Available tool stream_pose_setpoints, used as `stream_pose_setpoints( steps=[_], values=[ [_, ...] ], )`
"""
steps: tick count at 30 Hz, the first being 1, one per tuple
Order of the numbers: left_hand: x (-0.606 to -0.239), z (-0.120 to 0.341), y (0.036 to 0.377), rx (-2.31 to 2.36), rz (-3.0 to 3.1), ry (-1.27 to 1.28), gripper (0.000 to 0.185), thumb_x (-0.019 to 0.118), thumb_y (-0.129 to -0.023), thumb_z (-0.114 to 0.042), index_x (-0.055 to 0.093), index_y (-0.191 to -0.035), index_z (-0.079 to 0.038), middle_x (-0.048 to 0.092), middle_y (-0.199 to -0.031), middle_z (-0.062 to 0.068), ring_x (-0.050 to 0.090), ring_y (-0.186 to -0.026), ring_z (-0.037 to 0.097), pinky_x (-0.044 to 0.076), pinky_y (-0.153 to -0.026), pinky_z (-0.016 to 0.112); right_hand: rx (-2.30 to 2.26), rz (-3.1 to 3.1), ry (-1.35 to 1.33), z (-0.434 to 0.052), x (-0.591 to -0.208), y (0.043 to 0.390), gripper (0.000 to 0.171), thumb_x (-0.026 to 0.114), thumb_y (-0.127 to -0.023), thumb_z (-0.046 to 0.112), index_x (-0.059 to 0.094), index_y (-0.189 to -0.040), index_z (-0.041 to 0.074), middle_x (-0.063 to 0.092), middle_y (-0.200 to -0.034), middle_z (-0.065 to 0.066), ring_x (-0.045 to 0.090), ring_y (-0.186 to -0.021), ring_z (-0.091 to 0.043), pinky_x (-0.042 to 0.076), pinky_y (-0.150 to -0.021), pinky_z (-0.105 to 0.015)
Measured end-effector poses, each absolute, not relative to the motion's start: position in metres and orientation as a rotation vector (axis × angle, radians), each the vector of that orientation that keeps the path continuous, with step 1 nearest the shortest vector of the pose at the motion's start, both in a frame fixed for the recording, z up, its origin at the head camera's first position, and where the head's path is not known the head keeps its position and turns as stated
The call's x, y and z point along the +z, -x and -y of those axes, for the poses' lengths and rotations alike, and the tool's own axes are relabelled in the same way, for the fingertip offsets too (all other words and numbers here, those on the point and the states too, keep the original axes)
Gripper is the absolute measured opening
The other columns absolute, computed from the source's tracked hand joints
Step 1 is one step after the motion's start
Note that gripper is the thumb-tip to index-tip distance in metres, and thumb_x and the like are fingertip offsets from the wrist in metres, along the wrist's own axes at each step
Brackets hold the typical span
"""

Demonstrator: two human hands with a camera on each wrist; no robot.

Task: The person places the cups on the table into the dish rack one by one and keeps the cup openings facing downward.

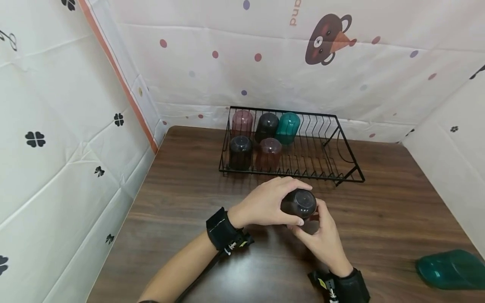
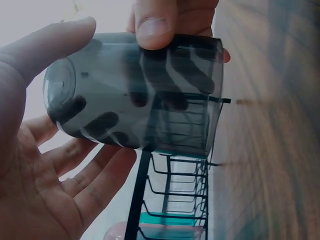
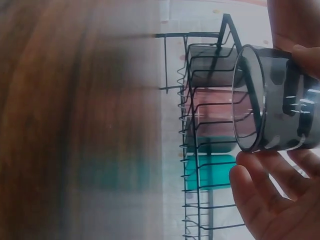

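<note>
Both my hands hold a smoky grey clear cup (image 1: 303, 203) upside down, in front of the rack. My left hand (image 1: 270, 203) grips it near its base, thumb on one side and fingers round the other. Lower down, my right hand (image 1: 322, 240) has thumb and fingers about the cup's rim end. In the left wrist view the cup (image 2: 115, 100) shows dark finger shapes through its wall, and a thumb (image 2: 154, 32) presses its side. The right wrist view shows the open rim of the cup (image 3: 285, 100) facing the tabletop, with fingers (image 3: 270, 185) along it.
A black wire rack (image 1: 352, 181) stands behind my hands against the patterned cloth. Its left half holds upturned cups: two pink (image 1: 242, 122), two grey (image 1: 240, 153) and one teal (image 1: 289, 126). Another teal cup (image 1: 451, 269) lies on its side at the right.
</note>
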State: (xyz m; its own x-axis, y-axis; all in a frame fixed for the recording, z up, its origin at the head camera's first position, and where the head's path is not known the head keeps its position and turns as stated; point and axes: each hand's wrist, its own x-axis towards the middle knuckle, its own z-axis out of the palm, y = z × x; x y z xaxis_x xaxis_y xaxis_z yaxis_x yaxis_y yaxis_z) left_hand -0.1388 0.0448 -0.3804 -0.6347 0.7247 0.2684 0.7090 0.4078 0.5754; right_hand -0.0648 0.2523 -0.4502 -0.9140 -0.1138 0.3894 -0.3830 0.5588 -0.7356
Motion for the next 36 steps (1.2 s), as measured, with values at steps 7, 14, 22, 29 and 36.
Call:
stream_pose_setpoints(
  steps=[7, 14, 22, 29, 36],
  values=[
    [-0.387, -0.053, 0.137, 1.086, -2.614, -1.320, 0.072, 0.078, -0.085, -0.052, 0.049, -0.147, -0.031, 0.055, -0.144, -0.007, 0.052, -0.129, 0.009, 0.048, -0.102, 0.030, 1.238, 2.466, -0.391, -0.256, -0.458, 0.065, 0.084, 0.090, -0.069, -0.001, 0.047, -0.141, 0.007, 0.062, -0.126, -0.005, 0.055, -0.103, 0.001, 0.050, -0.079, -0.024],
    [-0.390, -0.056, 0.137, 1.115, -2.599, -1.326, 0.072, 0.078, -0.085, -0.053, 0.049, -0.147, -0.031, 0.056, -0.144, -0.008, 0.052, -0.127, 0.008, 0.047, -0.101, 0.028, 1.239, 2.462, -0.362, -0.258, -0.458, 0.063, 0.081, 0.089, -0.069, -0.001, 0.049, -0.139, 0.007, 0.064, -0.123, -0.004, 0.056, -0.099, 0.001, 0.052, -0.076, -0.024],
    [-0.388, -0.055, 0.140, 1.095, -2.615, -1.321, 0.072, 0.079, -0.084, -0.052, 0.050, -0.146, -0.030, 0.057, -0.140, -0.008, 0.055, -0.123, 0.008, 0.049, -0.098, 0.029, 1.278, 2.549, -0.341, -0.257, -0.448, 0.063, 0.072, 0.087, -0.080, 0.010, 0.048, -0.140, 0.016, 0.062, -0.129, 0.004, 0.057, -0.105, -0.001, 0.054, -0.079, -0.030],
    [-0.375, -0.059, 0.148, 0.988, -2.604, -1.371, 0.071, 0.080, -0.083, -0.051, 0.051, -0.145, -0.029, 0.059, -0.134, -0.007, 0.055, -0.112, 0.003, 0.049, -0.093, 0.024, 1.206, 2.608, -0.345, -0.265, -0.446, 0.062, 0.073, 0.086, -0.083, 0.018, 0.045, -0.143, 0.016, 0.060, -0.130, 0.003, 0.058, -0.106, -0.004, 0.055, -0.081, -0.032],
    [-0.357, -0.062, 0.164, 0.981, -2.583, -1.381, 0.071, 0.080, -0.085, -0.047, 0.049, -0.146, -0.027, 0.058, -0.131, -0.005, 0.058, -0.108, 0.003, 0.052, -0.088, 0.021, 1.157, 2.646, -0.277, -0.273, -0.445, 0.059, 0.079, 0.084, -0.085, 0.021, 0.039, -0.151, 0.017, 0.059, -0.132, -0.005, 0.064, -0.107, -0.023, 0.056, -0.081, -0.035]
  ],
)
